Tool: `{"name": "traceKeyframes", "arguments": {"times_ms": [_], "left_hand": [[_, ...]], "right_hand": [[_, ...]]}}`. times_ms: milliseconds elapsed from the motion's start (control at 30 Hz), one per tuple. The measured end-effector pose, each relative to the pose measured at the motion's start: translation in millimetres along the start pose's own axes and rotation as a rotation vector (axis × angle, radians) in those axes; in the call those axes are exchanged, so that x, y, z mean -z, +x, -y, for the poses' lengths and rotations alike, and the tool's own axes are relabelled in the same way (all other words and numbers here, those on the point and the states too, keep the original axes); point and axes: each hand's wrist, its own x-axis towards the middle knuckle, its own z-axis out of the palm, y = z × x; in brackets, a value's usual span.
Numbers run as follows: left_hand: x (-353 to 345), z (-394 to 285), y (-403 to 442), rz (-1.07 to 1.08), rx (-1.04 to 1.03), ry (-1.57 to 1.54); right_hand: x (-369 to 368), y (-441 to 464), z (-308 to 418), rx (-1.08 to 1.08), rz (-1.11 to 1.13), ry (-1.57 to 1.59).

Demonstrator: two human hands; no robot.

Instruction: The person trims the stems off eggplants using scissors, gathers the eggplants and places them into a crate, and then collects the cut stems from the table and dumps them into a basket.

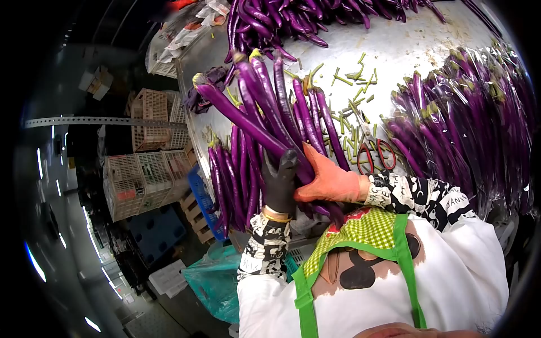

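Observation:
My left hand, in a black glove, is wrapped round the lower part of a bunch of long purple eggplants. Beside it on the right, my right hand in an orange glove grips the same bunch, its fingers partly hidden behind. The stem ends point away from me, over the metal table. More eggplants lie just left of my left hand. Red-handled scissors rest on the table to the right of my right hand, among cut green stems.
A large eggplant pile lies at the table's far side. Eggplants in clear plastic cover the right side. Stacked crates, a blue crate and a green plastic bag are at the left, off the table.

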Motion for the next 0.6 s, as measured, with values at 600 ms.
{"name": "traceKeyframes", "arguments": {"times_ms": [600], "left_hand": [[48, -6, -70, -0.272, 0.003, 0.4]], "right_hand": [[237, 161, 277, 0.771, -0.734, -1.076]]}}
